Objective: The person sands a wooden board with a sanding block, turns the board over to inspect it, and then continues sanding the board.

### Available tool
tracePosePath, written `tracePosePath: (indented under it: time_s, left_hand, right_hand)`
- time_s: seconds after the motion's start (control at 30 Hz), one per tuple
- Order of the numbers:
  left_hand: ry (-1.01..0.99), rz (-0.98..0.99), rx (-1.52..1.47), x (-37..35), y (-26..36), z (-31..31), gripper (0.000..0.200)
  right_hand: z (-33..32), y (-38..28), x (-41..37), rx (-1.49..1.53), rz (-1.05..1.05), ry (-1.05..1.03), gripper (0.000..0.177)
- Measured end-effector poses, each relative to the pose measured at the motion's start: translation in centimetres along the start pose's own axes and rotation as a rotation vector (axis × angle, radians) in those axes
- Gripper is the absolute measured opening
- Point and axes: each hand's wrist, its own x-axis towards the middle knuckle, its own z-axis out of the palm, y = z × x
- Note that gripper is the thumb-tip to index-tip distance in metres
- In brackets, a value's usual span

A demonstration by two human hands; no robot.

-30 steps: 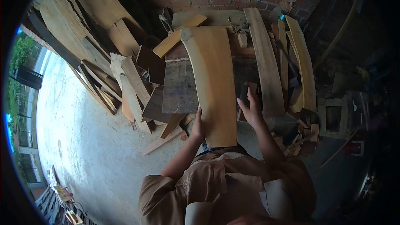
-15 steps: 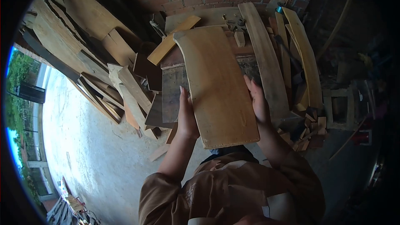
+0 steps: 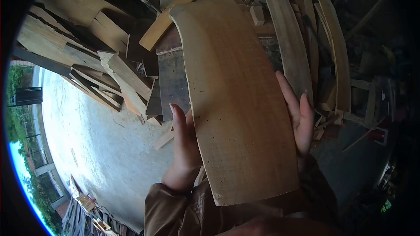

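A wide, light-brown wooden board with one wavy edge fills the middle of the head view, raised above the workbench. Small dark holes dot its lower half. My left hand grips its left edge, thumb up and the other fingers hidden beneath. On the opposite edge, my right hand holds the board, with its thumb raised and a finger along the side. Under the board, a dark worn bench surface shows at the left.
A yellowish plank and a small wood block lie on the bench. A long plank stretches along its right side. Stacked slabs lean at the upper left. Concrete floor shows at the left.
The board has come nearer to the camera and looks larger, its lower end further down. Both hands have moved with it, and my right thumb now stands away from the edge.
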Motion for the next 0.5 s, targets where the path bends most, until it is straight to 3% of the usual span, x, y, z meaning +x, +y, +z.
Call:
tracePosePath:
  time_s: [0.3,0.37,0.5]
  left_hand:
    - [-0.021,-0.004,-0.019,0.3,-0.4,-0.3,0.085]
    - [-0.028,-0.005,-0.116,0.3,-0.8,-0.5,0.077]
    - [0.032,0.039,-0.026,0.8,-3.2,-1.8,0.063]
  right_hand:
    - [0.6,0.2,-0.3,-0.006,0.02,0.098,0.059]
    - [0.6,0.4,-0.4,-0.064,0.019,0.097,0.057]
    - [-0.2,0.7,-0.5,-0.151,0.102,-0.008,0.053]
